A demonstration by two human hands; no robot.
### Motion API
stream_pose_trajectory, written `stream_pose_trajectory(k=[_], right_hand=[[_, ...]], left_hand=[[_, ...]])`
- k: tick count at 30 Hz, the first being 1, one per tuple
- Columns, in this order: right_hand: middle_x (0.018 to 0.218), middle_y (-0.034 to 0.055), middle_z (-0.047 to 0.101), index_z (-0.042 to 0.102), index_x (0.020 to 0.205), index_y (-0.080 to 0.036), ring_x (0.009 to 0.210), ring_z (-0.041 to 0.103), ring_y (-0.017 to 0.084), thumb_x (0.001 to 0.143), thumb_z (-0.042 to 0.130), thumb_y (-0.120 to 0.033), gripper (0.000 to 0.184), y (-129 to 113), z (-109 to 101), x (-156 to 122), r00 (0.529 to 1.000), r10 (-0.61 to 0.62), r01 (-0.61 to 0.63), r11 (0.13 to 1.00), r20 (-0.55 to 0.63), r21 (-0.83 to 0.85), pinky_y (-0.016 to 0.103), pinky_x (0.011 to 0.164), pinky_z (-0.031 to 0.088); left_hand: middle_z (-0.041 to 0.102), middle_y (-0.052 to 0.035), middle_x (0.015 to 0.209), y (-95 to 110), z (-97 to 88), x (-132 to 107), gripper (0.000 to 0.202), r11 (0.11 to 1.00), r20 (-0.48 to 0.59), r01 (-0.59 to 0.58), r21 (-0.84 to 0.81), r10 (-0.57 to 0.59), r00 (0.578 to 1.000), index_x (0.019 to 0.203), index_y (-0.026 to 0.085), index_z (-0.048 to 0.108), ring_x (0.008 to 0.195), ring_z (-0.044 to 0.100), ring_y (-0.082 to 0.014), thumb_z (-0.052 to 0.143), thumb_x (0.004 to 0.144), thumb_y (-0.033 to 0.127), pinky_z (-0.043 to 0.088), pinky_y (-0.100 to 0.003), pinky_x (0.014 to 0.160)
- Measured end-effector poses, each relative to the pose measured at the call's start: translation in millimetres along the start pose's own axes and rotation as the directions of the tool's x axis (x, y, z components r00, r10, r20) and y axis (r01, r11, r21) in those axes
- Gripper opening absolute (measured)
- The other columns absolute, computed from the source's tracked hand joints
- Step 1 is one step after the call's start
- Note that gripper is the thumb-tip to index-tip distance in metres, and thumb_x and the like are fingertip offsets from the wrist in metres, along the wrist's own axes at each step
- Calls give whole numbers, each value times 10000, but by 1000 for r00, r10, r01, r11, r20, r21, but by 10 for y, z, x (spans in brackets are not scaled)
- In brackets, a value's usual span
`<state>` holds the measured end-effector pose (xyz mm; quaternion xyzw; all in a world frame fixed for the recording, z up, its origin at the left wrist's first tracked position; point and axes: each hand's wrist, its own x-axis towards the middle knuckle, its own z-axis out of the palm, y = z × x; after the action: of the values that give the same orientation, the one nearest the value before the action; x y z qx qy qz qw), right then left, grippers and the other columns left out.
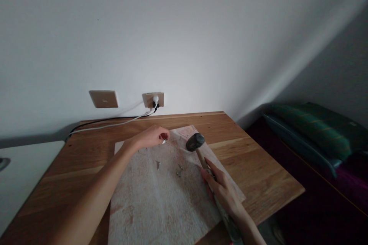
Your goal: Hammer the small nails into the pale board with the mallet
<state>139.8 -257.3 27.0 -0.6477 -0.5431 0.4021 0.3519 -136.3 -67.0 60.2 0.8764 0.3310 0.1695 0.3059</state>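
Observation:
My right hand (220, 183) is wrapped round the handle of a hammer (195, 142) with a thick, dark head like a small sledge. The head hangs over the far right part of a pale, worn board (138, 203). At the board's far edge, my left hand (156, 136) is closed in a pinch. A small white bit (163, 141) shows just below its fingertips; its kind is too small to tell. Between the hands, several small metal pieces like nails or screws (178, 172) lie loose on the board, with another nail-like piece (158, 165) to their left.
The board lies on a wooden table (258, 172) against a white wall. A socket (149, 100) with plugs feeds white and black cables (109, 125) leftward along the table's back. A blank wall plate (104, 98) is left of it. A white surface (28, 176) adjoins left; green bedding (310, 126) lies right.

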Motion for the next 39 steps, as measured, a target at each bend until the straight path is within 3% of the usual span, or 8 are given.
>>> stream_pose_trajectory(k=[9, 21, 30, 35, 39], right_hand=[[662, -43, 537, 494, 1497, -105, 450, 493, 122, 992, 510, -563, 682, -31, -2, -3, 1000, 2, -2, 1000, 6, 5, 246, 428, 413], [653, -43, 543, 484, 1512, -102, 447, 497, 119, 999, 503, -537, 673, -12, -5, 4, 1000, -4, 4, 1000, 5, 0, 238, 430, 411], [678, -26, 561, 541, 1491, -131, 480, 513, 138, 956, 560, -566, 689, 21, -5, 8, 999, 17, -16, 999, -28, 36, 255, 444, 432], [661, -26, 574, 521, 1503, -132, 445, 492, 130, 966, 547, -572, 695, 32, -2, 17, 1000, 19, -18, 999, -10, 42, 245, 408, 416], [608, -41, 553, 546, 1472, -117, 422, 480, 122, 966, 554, -585, 689, -12, -12, 11, 1000, -29, 29, 999, 12, 38, 232, 395, 398]], left_hand=[[735, -12, 826, -40, 61, 23, 181, 1000, -95, 7, -21, -9, 995, 867, 183, 695, 768, 668, -163, 570, 777, 88, 469, -244, 738], [663, 16, 736, -126, 161, 34, 116, 999, -72, -1, -50, -2, 997, 818, 173, 671, 678, 584, -139, 597, 756, 108, 420, -234, 668], [681, 3, 791, -231, 399, -69, 92, 996, -296, -17, -83, -8, 955, 858, 176, 723, 688, 590, -128, 653, 806, 144, 437, -226, 675], [699, 6, 772, -277, 447, -77, 132, 999, -315, -29, -39, 15, 949, 854, 184, 737, 687, 613, -131, 637, 813, 108, 442, -225, 674], [728, -1, 792, -289, 455, -82, 157, 995, -334, -10, -98, -23, 942, 924, 181, 733, 691, 639, -136, 655, 806, 112, 460, -224, 665]])
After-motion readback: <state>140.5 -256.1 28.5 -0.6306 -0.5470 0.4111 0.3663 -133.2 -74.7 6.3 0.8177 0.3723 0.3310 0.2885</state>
